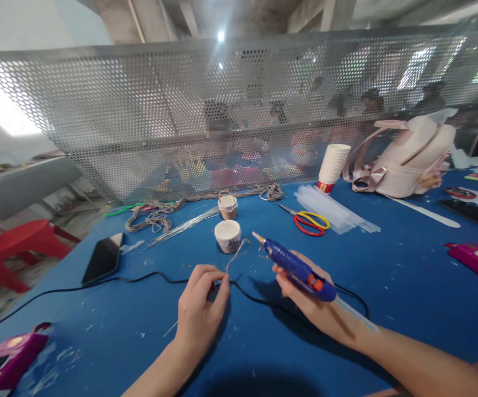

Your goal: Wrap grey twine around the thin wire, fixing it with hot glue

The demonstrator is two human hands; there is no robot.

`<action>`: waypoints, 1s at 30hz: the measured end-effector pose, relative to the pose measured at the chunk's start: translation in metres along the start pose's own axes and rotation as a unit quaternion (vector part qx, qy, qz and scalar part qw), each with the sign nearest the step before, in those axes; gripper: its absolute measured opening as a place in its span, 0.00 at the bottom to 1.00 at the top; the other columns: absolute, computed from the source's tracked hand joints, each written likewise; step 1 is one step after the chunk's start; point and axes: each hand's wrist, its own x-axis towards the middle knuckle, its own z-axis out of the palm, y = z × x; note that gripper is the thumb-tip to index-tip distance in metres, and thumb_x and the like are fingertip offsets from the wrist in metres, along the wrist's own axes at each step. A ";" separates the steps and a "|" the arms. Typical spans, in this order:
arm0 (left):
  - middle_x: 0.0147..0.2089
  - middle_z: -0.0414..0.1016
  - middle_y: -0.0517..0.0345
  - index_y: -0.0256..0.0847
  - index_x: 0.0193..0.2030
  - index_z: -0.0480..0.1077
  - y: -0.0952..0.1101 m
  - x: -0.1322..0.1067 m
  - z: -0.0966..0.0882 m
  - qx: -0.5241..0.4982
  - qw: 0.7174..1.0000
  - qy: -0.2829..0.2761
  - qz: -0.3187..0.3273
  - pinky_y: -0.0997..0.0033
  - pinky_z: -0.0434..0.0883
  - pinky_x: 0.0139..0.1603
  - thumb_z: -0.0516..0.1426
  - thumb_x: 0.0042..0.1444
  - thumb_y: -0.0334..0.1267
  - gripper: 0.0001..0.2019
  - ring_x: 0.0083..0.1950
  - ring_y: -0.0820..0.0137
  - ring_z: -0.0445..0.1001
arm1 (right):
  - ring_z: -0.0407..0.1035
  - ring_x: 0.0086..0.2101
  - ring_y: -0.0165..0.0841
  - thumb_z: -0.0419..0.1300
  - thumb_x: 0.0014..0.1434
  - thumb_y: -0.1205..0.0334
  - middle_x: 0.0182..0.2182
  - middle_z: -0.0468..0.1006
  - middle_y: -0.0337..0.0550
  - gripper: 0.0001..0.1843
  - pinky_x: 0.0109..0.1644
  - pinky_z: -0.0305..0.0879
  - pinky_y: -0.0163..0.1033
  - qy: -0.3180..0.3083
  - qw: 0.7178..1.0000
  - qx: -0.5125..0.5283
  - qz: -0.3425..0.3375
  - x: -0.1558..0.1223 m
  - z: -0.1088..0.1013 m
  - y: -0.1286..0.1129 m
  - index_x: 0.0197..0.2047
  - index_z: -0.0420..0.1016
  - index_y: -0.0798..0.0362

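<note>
My right hand [305,289] is wrapped round a blue glue gun [290,262], its nozzle pointing up and to the left. A clear glue stick [356,313] sticks out of the gun's back end. Between thumb and fingertips my left hand [203,300] pinches a thin twisted cord [235,257], whose free end reaches toward the nozzle but stays apart from it. Just behind the cord stands a small white-topped cup [227,236]. Farther back is a smaller cup with a loop handle [227,205].
A black cable [148,275] crosses the table. Around lie a phone [103,258], scissors [309,221], grey cord [151,218], clear glue sticks [332,210], stacked paper cups [333,165] and a pale backpack [412,154]. A perforated metal screen [139,110] closes the far edge.
</note>
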 end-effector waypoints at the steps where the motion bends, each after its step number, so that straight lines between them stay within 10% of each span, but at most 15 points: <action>1: 0.31 0.71 0.56 0.42 0.30 0.69 -0.001 -0.001 0.001 0.010 1.000 -0.003 0.025 0.74 0.69 0.29 0.55 0.55 0.31 0.04 0.28 0.72 0.70 | 0.67 0.25 0.30 0.57 0.55 0.58 0.25 0.72 0.38 0.06 0.31 0.67 0.35 0.015 0.999 0.023 0.043 0.003 0.001 0.000 0.34 0.68 0.51; 7: 0.33 0.74 0.51 0.39 0.36 0.73 -0.006 -0.008 0.007 0.065 0.978 -0.037 0.195 0.73 0.71 0.35 0.55 0.54 0.28 0.06 0.32 0.68 0.74 | 0.68 0.26 0.30 0.63 0.48 0.51 0.27 0.73 0.37 0.14 0.33 0.68 0.37 0.022 0.967 0.191 0.165 0.018 0.009 0.007 0.30 0.68 0.52; 17: 0.31 0.75 0.49 0.39 0.36 0.73 -0.003 -0.008 0.012 0.142 0.951 -0.049 0.269 0.72 0.71 0.32 0.54 0.56 0.31 0.06 0.29 0.68 0.73 | 0.70 0.24 0.31 0.62 0.49 0.56 0.21 0.73 0.35 0.08 0.34 0.69 0.38 -0.007 0.965 0.189 0.184 0.018 0.011 0.018 0.27 0.71 0.51; 30: 0.33 0.73 0.55 0.41 0.35 0.71 0.008 -0.003 0.009 -0.088 0.990 -0.110 -0.007 0.71 0.69 0.33 0.54 0.53 0.34 0.05 0.31 0.69 0.71 | 0.69 0.23 0.28 0.68 0.41 0.57 0.22 0.73 0.35 0.13 0.31 0.67 0.35 -0.005 0.931 0.301 0.204 0.022 0.013 0.034 0.27 0.71 0.55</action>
